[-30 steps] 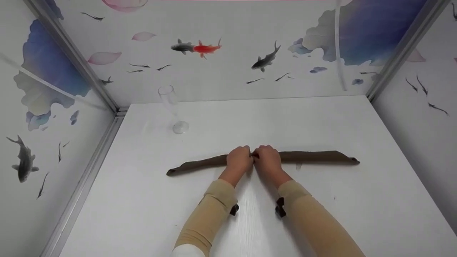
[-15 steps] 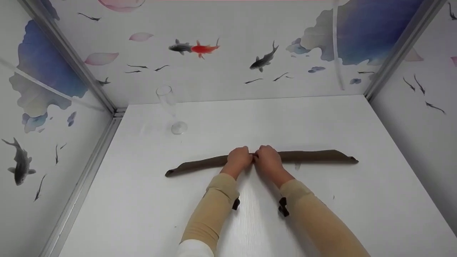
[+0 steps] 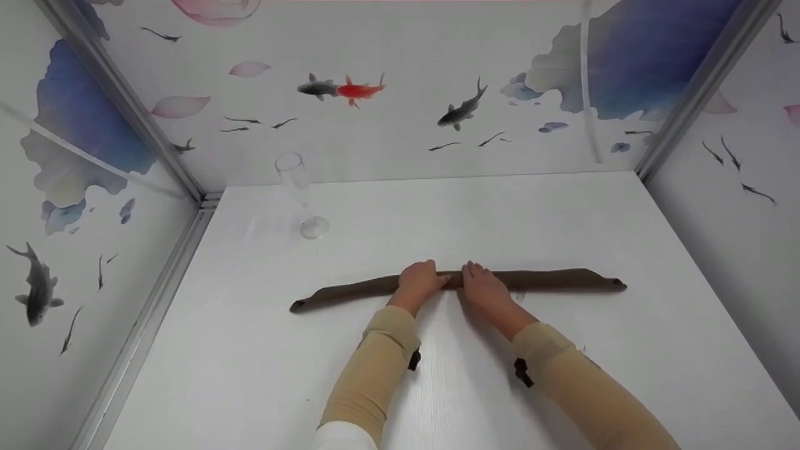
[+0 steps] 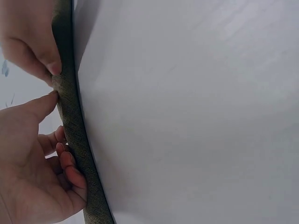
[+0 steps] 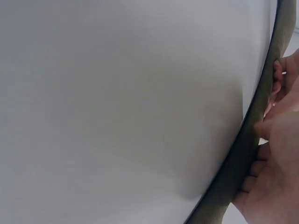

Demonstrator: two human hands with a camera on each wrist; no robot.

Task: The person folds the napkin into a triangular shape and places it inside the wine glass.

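A long brown rolled-up cloth (image 3: pixel 556 279) lies across the white table, its tapered ends turned left and right. Just left of its middle, my left hand (image 3: pixel 420 282) holds the roll, with the thumb along the near side. Close by on the right, my right hand (image 3: pixel 487 292) lays its fingers over the roll. In the left wrist view, the thumb of the right hand (image 4: pixel 30 35) presses the cloth (image 4: pixel 77 126), and the fingers of the left hand (image 4: pixel 35 158) are curled at it. The right wrist view has the right hand (image 5: pixel 275 168) bent around the roll (image 5: pixel 238 149).
A clear stemmed glass (image 3: pixel 314 227) stands at the back left of the table (image 3: pixel 250 362), beyond the roll. Walls printed with fish and petals enclose the left, back and right sides. Metal rails (image 3: pixel 159 269) run along the left edge.
My right hand has slid a little right along the roll and its fingers have straightened, leaving a gap between the hands. The left hand stays nearly in place, its thumb stretched out more.
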